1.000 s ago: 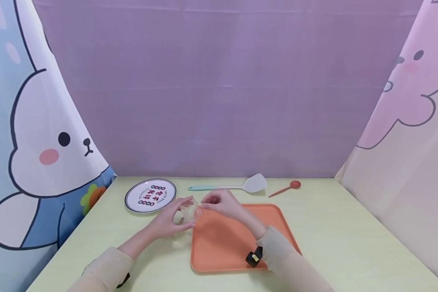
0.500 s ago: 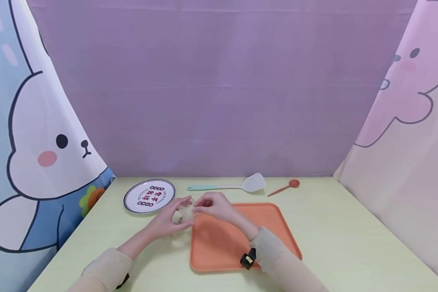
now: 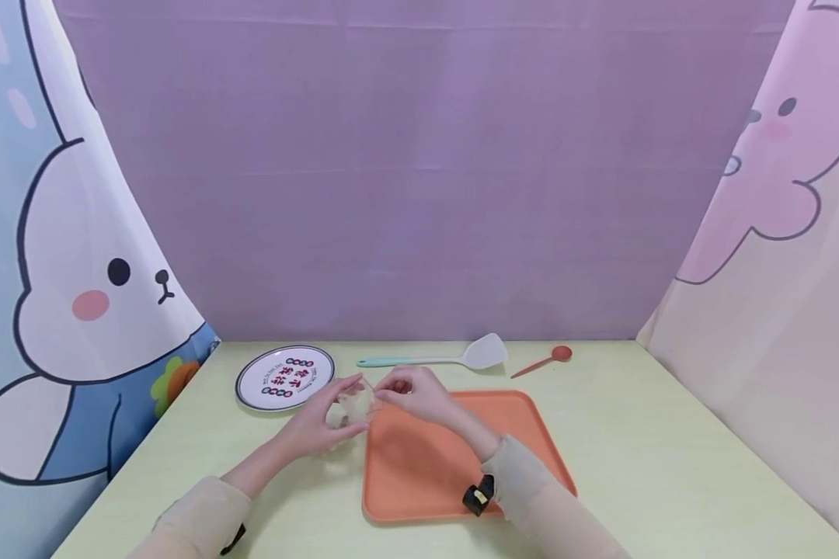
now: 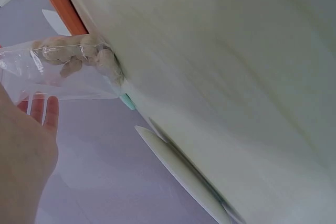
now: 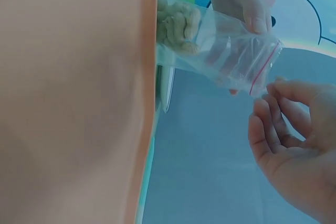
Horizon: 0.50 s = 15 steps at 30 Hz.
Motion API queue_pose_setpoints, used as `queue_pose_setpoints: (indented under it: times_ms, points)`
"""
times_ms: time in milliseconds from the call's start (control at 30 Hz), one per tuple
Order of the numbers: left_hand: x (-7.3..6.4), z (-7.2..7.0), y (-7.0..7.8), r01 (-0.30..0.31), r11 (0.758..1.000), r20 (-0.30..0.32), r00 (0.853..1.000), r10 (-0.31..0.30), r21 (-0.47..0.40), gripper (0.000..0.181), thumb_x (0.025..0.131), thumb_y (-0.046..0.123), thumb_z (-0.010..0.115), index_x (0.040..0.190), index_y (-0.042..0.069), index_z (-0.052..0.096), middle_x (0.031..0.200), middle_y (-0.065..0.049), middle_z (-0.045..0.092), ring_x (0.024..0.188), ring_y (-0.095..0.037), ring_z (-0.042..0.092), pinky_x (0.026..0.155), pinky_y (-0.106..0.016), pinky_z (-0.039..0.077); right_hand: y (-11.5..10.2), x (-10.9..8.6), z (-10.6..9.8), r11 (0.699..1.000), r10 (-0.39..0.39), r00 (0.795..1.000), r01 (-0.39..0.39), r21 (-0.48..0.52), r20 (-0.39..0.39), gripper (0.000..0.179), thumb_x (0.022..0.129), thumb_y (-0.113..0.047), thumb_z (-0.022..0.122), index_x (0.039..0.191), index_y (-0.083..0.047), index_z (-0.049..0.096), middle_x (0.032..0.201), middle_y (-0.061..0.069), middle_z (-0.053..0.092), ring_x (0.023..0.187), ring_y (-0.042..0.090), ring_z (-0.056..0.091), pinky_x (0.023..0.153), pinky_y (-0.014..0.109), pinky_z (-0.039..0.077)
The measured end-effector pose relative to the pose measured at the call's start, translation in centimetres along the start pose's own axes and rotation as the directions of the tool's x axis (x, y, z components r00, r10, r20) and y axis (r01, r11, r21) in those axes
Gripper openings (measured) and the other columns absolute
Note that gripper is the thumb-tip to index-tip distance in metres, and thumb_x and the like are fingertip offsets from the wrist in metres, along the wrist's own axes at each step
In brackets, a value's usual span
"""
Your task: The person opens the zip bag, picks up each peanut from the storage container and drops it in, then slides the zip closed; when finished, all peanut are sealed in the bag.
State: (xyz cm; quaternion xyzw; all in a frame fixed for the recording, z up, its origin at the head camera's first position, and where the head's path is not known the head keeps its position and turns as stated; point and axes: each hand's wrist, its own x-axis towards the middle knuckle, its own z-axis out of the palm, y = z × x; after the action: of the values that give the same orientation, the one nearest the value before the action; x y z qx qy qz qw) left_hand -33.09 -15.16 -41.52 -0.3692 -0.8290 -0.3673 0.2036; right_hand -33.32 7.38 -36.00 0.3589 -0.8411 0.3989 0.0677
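Note:
A clear zip-lock bag (image 5: pixel 223 51) with a red seal line holds several peanuts in their shells (image 5: pixel 179 27), gathered at its lower end. My left hand (image 3: pixel 313 423) grips the bag from the side, thumb and fingers spread around its upper part. In the head view my right hand (image 3: pixel 418 394) is at the bag's mouth. The right wrist view shows its thumb and index finger pinching a corner of the bag by the seal, with the other fingers curled. Peanuts hang in the bag (image 4: pixel 73 77) in the left wrist view.
An orange tray (image 3: pixel 454 466) lies beneath the right forearm. Behind the hands are a white plate (image 3: pixel 252 380) with red lettering and a dark rim, a spatula (image 3: pixel 485 353) with a mint handle, and a small red spoon (image 3: pixel 562 354).
My right hand has moved slightly left, closer to the bag's mouth. My left hand keeps its grip on the bag, almost still.

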Motion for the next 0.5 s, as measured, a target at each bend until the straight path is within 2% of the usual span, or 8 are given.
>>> queue_pose_setpoints:
  times_ms: [67,167,333,433,500]
  points:
    - [-0.01,-0.03,0.0,-0.013,1.0,-0.01,1.0,0.013,-0.001,0.074,0.076,0.027,0.078,0.137,0.002,0.044,0.119,-0.006,0.062,0.108,-0.022,0.059,0.084,-0.037,0.053,0.17,-0.14,-0.19,1.0,-0.01,1.0,0.01,-0.002,0.029,0.015,0.09,-0.016,0.063,0.098,-0.008,0.072,0.083,0.001,0.067,0.065,0.002,0.05,0.06,0.016,0.045]
    - [-0.05,-0.1,-0.03,-0.025,1.0,-0.024,0.999,0.025,0.002,0.074,0.075,0.024,0.079,0.136,0.002,0.043,0.12,-0.007,0.062,0.108,-0.022,0.058,0.084,-0.032,0.053,0.45,-0.35,-0.39,0.999,-0.012,0.992,0.006,0.048,0.125,0.018,0.091,-0.01,0.058,0.105,-0.007,0.07,0.084,0.009,0.067,0.064,0.006,0.051,0.058,0.016,0.044]
    - [-0.07,-0.14,-0.17,-0.021,1.0,-0.02,1.0,0.022,0.013,0.075,0.075,0.025,0.079,0.136,0.001,0.044,0.119,-0.006,0.062,0.109,-0.022,0.058,0.083,-0.031,0.053,0.68,-0.64,-0.33,0.986,-0.004,0.95,-0.048,0.161,0.312,0.027,0.093,-0.004,0.05,0.116,-0.004,0.064,0.096,0.02,0.068,0.078,0.017,0.064,0.072,0.031,0.056]
    - [0.01,-0.23,-0.15,-0.002,1.0,-0.002,1.0,0.002,-0.017,0.074,0.076,0.023,0.078,0.137,0.001,0.043,0.12,-0.008,0.062,0.111,-0.024,0.057,0.085,-0.033,0.053,0.6,-0.77,-0.14,0.984,-0.001,0.933,-0.064,0.169,0.359,0.023,0.093,-0.007,0.054,0.113,-0.005,0.065,0.102,0.017,0.069,0.088,0.014,0.066,0.082,0.031,0.055]
    - [0.13,-0.35,-0.26,0.01,0.999,0.005,1.0,-0.01,-0.031,0.065,0.082,0.019,0.072,0.137,0.001,0.043,0.12,-0.01,0.062,0.111,-0.026,0.057,0.087,-0.034,0.053,0.59,-0.79,0.01,0.985,0.004,0.936,-0.063,0.158,0.353,0.021,0.09,-0.011,0.06,0.11,-0.006,0.065,0.101,0.012,0.069,0.09,0.009,0.065,0.084,0.024,0.053]
